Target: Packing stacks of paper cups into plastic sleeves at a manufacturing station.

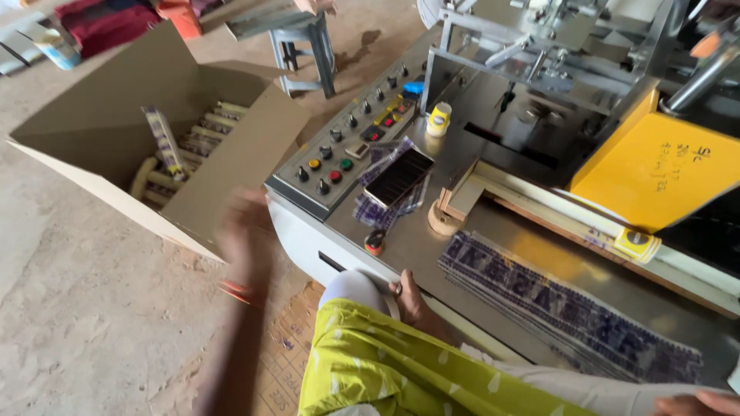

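Observation:
My left hand (247, 227) is blurred with motion beside the near flap of an open cardboard box (231, 166). Its fingers look spread with nothing in them, and a red bangle sits on the wrist. A narrow printed packet (163, 140) stands tilted over rows of similar packets (202, 135) inside the box. My right hand (697, 402) shows only partly at the bottom right edge, near a flat stack of purple printed wrappers (570, 308) on the machine's steel table (416, 239). Its grip is hidden.
A control panel (339, 158) with knobs and coloured buttons faces me. A dark phone (398, 177) lies on loose wrappers next to it, with a yellow-white tape roll (438, 119) beyond. A yellow guard (655, 169) stands at right, a metal stool (302, 46) behind the box.

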